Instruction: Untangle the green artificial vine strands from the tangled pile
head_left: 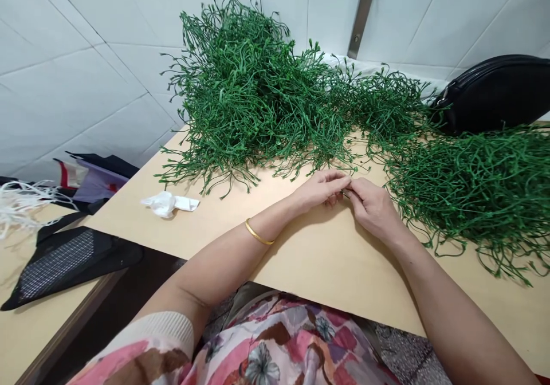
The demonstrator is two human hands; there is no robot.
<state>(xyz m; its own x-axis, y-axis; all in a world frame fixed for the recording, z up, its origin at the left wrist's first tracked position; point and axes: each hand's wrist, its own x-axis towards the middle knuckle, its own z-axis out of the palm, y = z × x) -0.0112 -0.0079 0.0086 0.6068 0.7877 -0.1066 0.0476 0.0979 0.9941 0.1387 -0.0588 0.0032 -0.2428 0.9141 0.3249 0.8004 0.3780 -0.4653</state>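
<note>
My left hand (322,189) and my right hand (373,204) meet over the table in front of me, fingertips touching. Both are closed in a pinch. Between them shows a short bit of a thin dark piece (345,193); the fingers cover the rest, so its kind is unclear. Just beyond my hands rises a large tangled heap of green artificial stems (258,93) with small budded tips. To the right of my right hand lies a second, flatter pile of green stems (472,184).
A black zippered bag (502,95) stands at the back right against the tiled wall (129,70). Crumpled white tissue (169,203) lies on the pale wooden table (266,259). At left, a lower surface holds a black mesh-panelled bag (60,264) and white strings (26,204).
</note>
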